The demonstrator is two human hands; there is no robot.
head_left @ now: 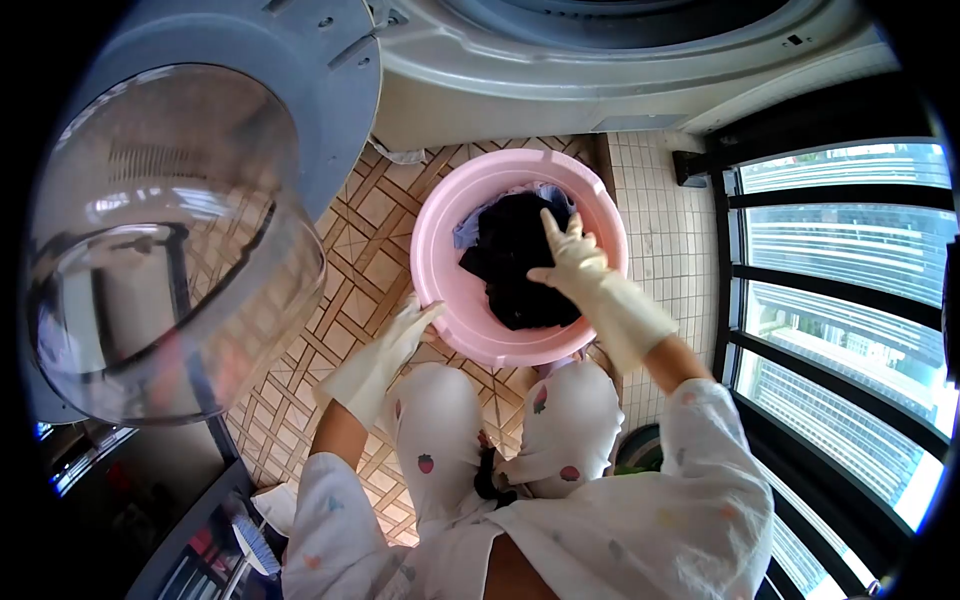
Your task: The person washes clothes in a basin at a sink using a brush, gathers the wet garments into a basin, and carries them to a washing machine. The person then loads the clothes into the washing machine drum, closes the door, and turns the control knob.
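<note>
A pink basin stands on the tiled floor in front of my knees. Black clothing lies in it, with a light bluish-purple cloth showing around its upper left side. My left hand, in a cream rubber glove, holds the basin's lower left rim, thumb on top and the other fingers partly hidden. Over the right part of the black clothing is my right hand, gloved alike, its fingers spread. Whether its fingertips press on the cloth I cannot tell.
A front-loading washing machine stands just beyond the basin, its clear domed door swung open to the left. Barred windows run along the right side. At lower left is a brush. A dark round container sits by my right knee.
</note>
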